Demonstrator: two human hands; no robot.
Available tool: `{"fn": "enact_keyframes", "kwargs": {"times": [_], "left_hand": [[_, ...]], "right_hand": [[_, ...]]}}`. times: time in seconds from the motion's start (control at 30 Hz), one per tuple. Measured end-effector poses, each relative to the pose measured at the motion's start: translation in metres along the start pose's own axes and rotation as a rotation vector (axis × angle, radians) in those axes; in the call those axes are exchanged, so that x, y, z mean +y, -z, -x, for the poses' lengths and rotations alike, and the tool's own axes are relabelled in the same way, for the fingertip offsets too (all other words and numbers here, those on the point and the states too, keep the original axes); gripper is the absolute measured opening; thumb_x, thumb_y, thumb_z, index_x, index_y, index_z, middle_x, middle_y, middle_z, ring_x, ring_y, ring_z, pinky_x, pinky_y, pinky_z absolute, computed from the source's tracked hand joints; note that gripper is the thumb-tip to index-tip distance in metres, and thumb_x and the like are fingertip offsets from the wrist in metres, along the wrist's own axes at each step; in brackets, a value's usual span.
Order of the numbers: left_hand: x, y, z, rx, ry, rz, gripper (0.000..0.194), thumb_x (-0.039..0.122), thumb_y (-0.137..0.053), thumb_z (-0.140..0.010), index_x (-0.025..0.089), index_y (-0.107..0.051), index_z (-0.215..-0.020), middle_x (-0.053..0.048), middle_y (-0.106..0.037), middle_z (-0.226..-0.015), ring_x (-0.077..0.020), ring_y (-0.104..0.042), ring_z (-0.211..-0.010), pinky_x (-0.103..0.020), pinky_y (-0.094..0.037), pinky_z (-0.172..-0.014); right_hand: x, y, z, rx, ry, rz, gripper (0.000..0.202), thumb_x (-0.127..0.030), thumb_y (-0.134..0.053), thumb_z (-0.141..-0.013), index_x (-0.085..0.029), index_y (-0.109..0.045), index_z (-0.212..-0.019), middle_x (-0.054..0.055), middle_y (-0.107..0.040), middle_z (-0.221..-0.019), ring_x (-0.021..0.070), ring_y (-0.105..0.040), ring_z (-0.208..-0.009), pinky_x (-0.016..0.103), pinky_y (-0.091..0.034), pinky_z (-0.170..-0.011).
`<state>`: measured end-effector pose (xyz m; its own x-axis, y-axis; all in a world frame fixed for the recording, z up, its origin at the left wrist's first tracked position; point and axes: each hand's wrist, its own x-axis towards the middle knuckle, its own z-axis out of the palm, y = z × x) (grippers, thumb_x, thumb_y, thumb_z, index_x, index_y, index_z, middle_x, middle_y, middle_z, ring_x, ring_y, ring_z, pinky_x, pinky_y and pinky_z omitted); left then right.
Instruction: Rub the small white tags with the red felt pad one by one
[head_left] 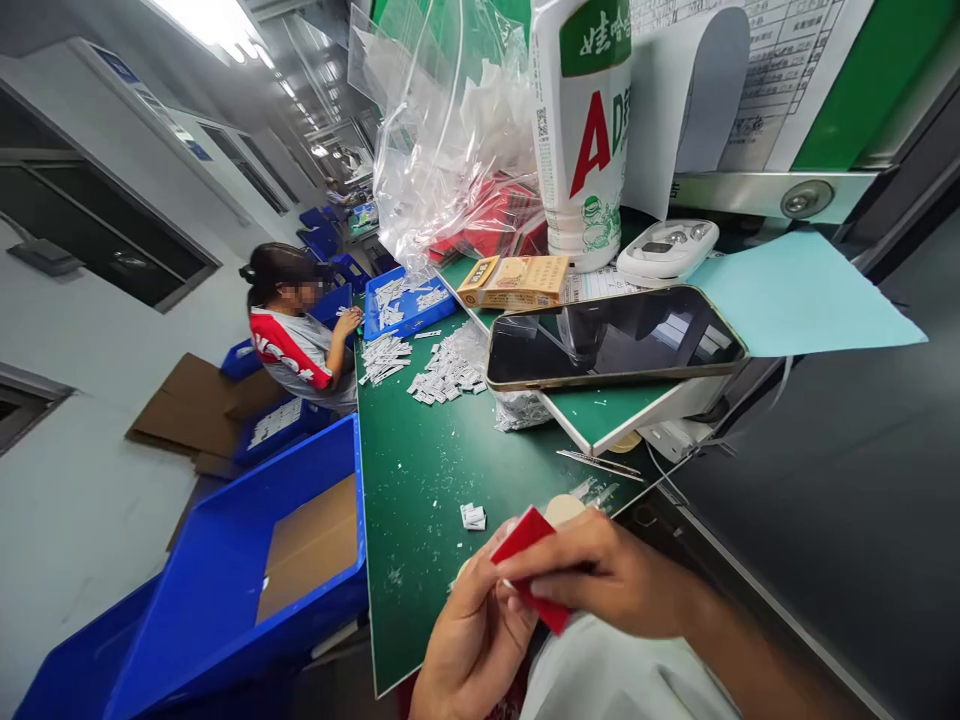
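Observation:
Low in the view, my right hand (600,570) pinches a flat red piece (529,535), card-like and held at a slant, between thumb and fingers. My left hand (476,635) is closed just beside it, its fingertips meeting the red piece. A tiny white edge shows between the left fingers, but what they grip is mostly hidden. Just beyond my hands, a small stack of white plastic pieces (473,516) lies on the green tabletop (420,470). A pale round disc (564,509) is partly covered by my right hand.
Farther up the table lie piles of white pieces (450,365) and a blue tray (412,318). A raised shelf holds a phone (615,340), a bottle (581,150), a small box (516,281) and a plastic bag (457,130). Blue bins (247,560) stand left; a co-worker (300,330) sits beyond.

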<state>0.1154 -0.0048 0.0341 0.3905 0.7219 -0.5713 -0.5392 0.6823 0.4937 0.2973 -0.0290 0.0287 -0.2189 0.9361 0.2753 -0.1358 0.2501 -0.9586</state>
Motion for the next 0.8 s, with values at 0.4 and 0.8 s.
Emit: {"fn": "enact_keyframes", "kwargs": {"times": [0.4, 0.8], "left_hand": [[-0.001, 0.017, -0.001, 0.312, -1.247, -1.108, 0.052, 0.021, -0.081, -0.079, 0.028, -0.066, -0.129, 0.001, -0.075, -0.089, -0.0125, -0.068, -0.076, -0.022, -0.054, -0.072], [-0.023, 0.002, 0.013, 0.423, -1.318, -0.899, 0.042, 0.022, -0.088, -0.071, 0.03, -0.068, -0.108, 0.002, -0.082, -0.083, -0.0201, -0.076, -0.074, -0.035, -0.058, -0.087]], "right_hand": [[0.004, -0.02, 0.011, 0.461, -0.178, 0.051, 0.028, -0.038, -0.058, -0.101, -0.026, -0.078, -0.117, 0.007, -0.079, -0.118, 0.0223, -0.073, -0.105, 0.03, -0.058, -0.089], [-0.01, -0.015, -0.004, 0.097, -0.039, 0.002, 0.028, -0.035, -0.063, -0.1, -0.025, -0.078, -0.122, 0.005, -0.083, -0.102, 0.0192, -0.077, -0.087, 0.027, -0.06, -0.077]]}}
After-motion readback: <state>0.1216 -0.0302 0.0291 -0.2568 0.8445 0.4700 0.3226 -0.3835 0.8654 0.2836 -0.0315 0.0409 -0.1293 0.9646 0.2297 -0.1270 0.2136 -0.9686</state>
